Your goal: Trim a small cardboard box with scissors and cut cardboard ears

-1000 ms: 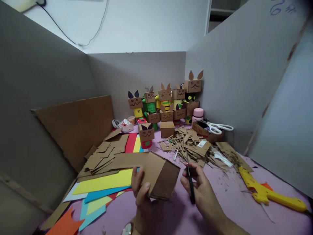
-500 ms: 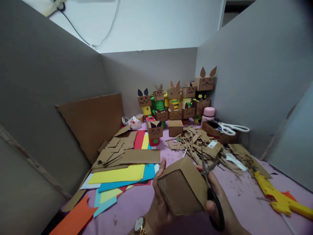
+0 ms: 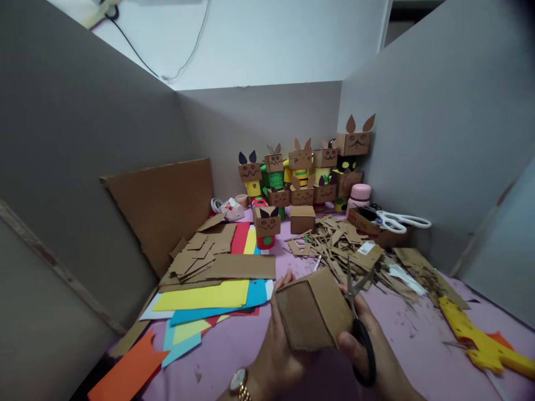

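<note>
A small brown cardboard box [image 3: 301, 316] is tilted between my two hands, low in the middle of the view. My left hand [image 3: 278, 348], with a gold watch [image 3: 239, 381] at the wrist, grips its left side and underside. My right hand [image 3: 368, 334] carries black-handled scissors [image 3: 364, 351], their blades parted and pointing away from me beside the box. The thumb of that hand presses on the box's right edge. Some fingers of both hands are hidden behind the box.
Cardboard pieces [image 3: 200, 253] and coloured paper [image 3: 200, 298] lie left. Cardboard scraps [image 3: 334, 245] are heaped right of centre. A yellow glue gun [image 3: 472, 337] lies far right. Box-headed cardboard figures [image 3: 301, 161] stand at the back, near a pink bottle [image 3: 358, 197] and white scissors [image 3: 399, 221]. Grey partitions [image 3: 259, 111] enclose the table.
The box has turned in my hands, showing more of its right-hand face, and its lower edge has risen. The scissors stay in my right hand. The view has shifted slightly.
</note>
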Demonstrator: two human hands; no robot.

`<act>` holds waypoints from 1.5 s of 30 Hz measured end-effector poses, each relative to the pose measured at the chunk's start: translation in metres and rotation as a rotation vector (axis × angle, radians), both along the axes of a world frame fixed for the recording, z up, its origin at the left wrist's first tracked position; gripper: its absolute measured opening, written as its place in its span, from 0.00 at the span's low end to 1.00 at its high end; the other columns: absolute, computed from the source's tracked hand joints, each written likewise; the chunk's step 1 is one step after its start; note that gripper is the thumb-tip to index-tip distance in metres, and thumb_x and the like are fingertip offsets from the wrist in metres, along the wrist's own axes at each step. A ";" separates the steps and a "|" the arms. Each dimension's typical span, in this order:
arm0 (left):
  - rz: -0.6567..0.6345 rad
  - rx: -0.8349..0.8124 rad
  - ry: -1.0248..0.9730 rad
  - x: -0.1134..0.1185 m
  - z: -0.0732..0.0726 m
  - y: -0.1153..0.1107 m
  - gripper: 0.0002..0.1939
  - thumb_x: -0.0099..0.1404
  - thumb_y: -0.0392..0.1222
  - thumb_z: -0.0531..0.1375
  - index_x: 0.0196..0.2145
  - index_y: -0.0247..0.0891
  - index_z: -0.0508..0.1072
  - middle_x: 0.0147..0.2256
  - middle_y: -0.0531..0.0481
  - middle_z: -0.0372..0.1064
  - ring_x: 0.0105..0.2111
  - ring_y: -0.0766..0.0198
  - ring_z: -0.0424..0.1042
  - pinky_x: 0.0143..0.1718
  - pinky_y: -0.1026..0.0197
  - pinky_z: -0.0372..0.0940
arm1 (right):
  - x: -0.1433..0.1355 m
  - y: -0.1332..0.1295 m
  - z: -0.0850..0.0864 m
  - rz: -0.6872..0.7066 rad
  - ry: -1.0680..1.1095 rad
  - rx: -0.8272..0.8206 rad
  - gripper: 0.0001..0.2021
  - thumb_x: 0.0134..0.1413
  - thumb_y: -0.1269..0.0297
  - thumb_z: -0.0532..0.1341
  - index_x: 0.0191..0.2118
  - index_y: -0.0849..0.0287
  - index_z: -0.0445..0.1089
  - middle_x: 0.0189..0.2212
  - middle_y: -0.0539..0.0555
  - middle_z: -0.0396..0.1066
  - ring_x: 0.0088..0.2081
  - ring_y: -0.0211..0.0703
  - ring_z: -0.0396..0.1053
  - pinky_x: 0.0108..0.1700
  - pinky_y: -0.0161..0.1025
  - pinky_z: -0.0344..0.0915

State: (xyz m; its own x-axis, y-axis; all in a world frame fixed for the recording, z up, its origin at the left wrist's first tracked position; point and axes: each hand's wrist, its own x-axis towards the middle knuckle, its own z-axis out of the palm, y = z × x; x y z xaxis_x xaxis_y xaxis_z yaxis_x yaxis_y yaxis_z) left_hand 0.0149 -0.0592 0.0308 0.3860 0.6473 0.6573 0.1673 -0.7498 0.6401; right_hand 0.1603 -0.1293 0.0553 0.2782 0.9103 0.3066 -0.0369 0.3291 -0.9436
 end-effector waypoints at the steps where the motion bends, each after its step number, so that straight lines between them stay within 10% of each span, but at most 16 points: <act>1: -0.059 -0.067 0.021 0.001 0.003 -0.001 0.49 0.50 0.41 0.67 0.63 0.43 0.45 0.59 0.34 0.58 0.58 0.42 0.60 0.56 0.36 0.58 | 0.001 0.001 -0.001 0.006 -0.011 0.006 0.40 0.41 0.38 0.63 0.56 0.56 0.59 0.51 0.62 0.68 0.57 0.61 0.60 0.51 0.45 0.64; 8: -0.411 -0.506 -0.279 0.001 0.017 -0.006 0.51 0.50 0.63 0.62 0.63 0.42 0.43 0.53 0.36 0.66 0.54 0.47 0.65 0.56 0.44 0.61 | -0.004 0.002 0.004 0.076 0.052 -0.040 0.26 0.49 0.46 0.63 0.50 0.53 0.61 0.43 0.58 0.73 0.47 0.54 0.70 0.48 0.45 0.68; 12: -0.253 -0.593 -0.407 0.001 0.010 -0.005 0.57 0.44 0.63 0.66 0.62 0.44 0.39 0.54 0.37 0.64 0.53 0.47 0.66 0.52 0.48 0.64 | -0.010 0.000 0.003 -0.019 0.008 -0.133 0.20 0.47 0.44 0.63 0.38 0.54 0.67 0.27 0.53 0.72 0.31 0.50 0.72 0.37 0.43 0.70; 19: -0.237 -0.640 -0.447 0.003 0.012 -0.002 0.39 0.54 0.55 0.64 0.58 0.41 0.52 0.53 0.37 0.65 0.54 0.50 0.65 0.54 0.51 0.61 | -0.018 0.008 -0.004 -0.013 0.187 -0.159 0.27 0.48 0.47 0.64 0.51 0.54 0.63 0.48 0.59 0.72 0.52 0.58 0.66 0.45 0.48 0.68; 25: -0.160 -0.684 -0.446 0.005 0.011 -0.010 0.57 0.41 0.54 0.72 0.59 0.42 0.43 0.53 0.37 0.64 0.54 0.47 0.64 0.55 0.48 0.60 | -0.027 0.014 -0.014 0.056 0.169 -0.084 0.28 0.47 0.45 0.63 0.51 0.54 0.64 0.48 0.60 0.73 0.52 0.57 0.67 0.55 0.54 0.61; 30: -0.067 -0.528 -0.343 0.000 0.011 -0.003 0.46 0.50 0.56 0.66 0.58 0.39 0.47 0.53 0.36 0.63 0.54 0.46 0.63 0.55 0.46 0.59 | -0.010 0.019 -0.023 0.017 0.092 -0.129 0.26 0.48 0.43 0.61 0.48 0.56 0.65 0.41 0.59 0.73 0.39 0.54 0.71 0.41 0.48 0.69; 34: -0.171 -0.510 -0.225 -0.007 0.012 0.006 0.47 0.50 0.60 0.64 0.58 0.38 0.46 0.57 0.33 0.56 0.57 0.43 0.58 0.57 0.43 0.55 | 0.018 0.017 -0.013 -0.158 0.015 -0.045 0.27 0.48 0.46 0.64 0.50 0.53 0.61 0.46 0.59 0.68 0.43 0.52 0.67 0.36 0.41 0.68; 41: -0.544 -0.695 -0.133 -0.012 0.024 0.006 0.42 0.48 0.60 0.66 0.55 0.43 0.55 0.55 0.38 0.61 0.57 0.44 0.60 0.56 0.45 0.56 | 0.027 0.010 0.005 0.184 0.042 -0.079 0.31 0.38 0.48 0.70 0.49 0.51 0.62 0.47 0.55 0.66 0.31 0.42 0.68 0.33 0.39 0.66; 45: -0.566 -0.820 -0.335 -0.005 0.017 0.008 0.46 0.47 0.57 0.68 0.57 0.45 0.51 0.57 0.37 0.58 0.58 0.43 0.58 0.57 0.43 0.55 | 0.016 0.009 0.006 0.139 0.190 -0.079 0.31 0.36 0.50 0.71 0.47 0.52 0.61 0.42 0.54 0.67 0.29 0.42 0.69 0.30 0.38 0.67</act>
